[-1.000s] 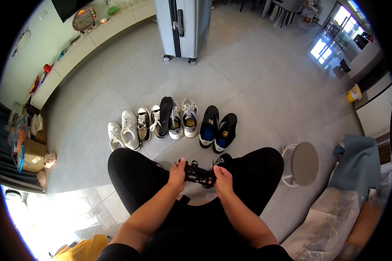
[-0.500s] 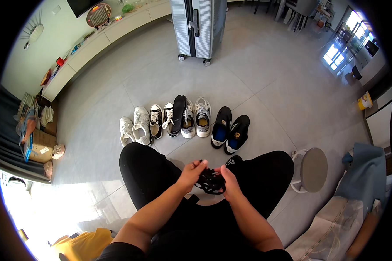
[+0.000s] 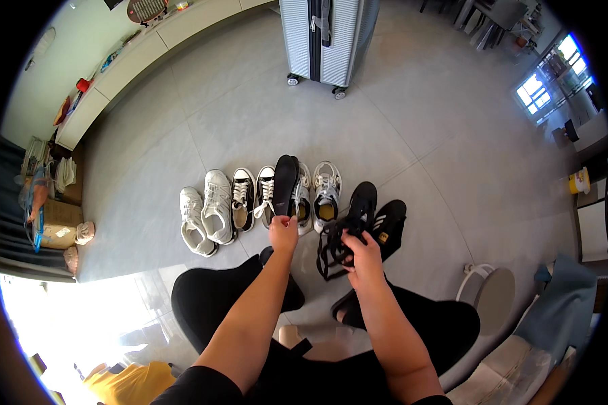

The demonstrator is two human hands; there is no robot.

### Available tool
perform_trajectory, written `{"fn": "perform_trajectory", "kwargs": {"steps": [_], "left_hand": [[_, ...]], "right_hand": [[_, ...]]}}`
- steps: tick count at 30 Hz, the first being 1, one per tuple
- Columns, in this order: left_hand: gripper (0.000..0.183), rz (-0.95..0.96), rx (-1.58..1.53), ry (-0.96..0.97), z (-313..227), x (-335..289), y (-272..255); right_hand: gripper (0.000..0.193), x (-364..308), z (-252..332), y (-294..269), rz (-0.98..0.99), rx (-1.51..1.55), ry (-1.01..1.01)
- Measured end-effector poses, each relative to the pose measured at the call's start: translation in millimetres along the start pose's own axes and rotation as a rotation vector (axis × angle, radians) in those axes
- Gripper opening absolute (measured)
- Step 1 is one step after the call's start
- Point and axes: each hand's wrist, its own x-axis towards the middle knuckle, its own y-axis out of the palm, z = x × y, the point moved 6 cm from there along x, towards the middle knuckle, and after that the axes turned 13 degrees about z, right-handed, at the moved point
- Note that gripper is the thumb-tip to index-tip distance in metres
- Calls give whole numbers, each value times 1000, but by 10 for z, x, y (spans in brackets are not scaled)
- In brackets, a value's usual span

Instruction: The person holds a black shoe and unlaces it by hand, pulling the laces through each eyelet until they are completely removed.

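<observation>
As I am watching from far away, the right hand (image 3: pixel 363 255) is clutching loose black laces (image 3: pixel 336 237) near the black shoes (image 3: pixel 389 224). The left hand (image 3: pixel 284 233) is reaching to a black insole (image 3: pixel 286 182) lying on top of the sneakers (image 3: pixel 243 199), not inside; I cannot tell if it is pinching. White laces (image 3: pixel 267 185) are sitting threaded.

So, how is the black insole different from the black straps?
Shape: the insole is one long, flat piece; the straps are thin, looped and tangled.
Place: the insole is over the row of shoes, with the left hand at its near end; the straps hang in the right hand.
Both are black.
</observation>
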Motion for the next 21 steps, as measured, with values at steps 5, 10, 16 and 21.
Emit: {"fn": "perform_trajectory", "kwargs": {"steps": [5,10,16,21], "left_hand": [[49,129,423,-219,124,298,27],[28,13,377,69,454,433,11],[13,-243,218,464,-406,-176,-192],[18,-19,193,819,-1114,-996,111]], "right_hand": [[16,1129,-12,60,55,64,-82],[76,1792,-649,-554,-253,-718,27],[67,1354,-810,-11,90,-337,-34],[43,1137,-758,-241,-68,-230,-347]]}}
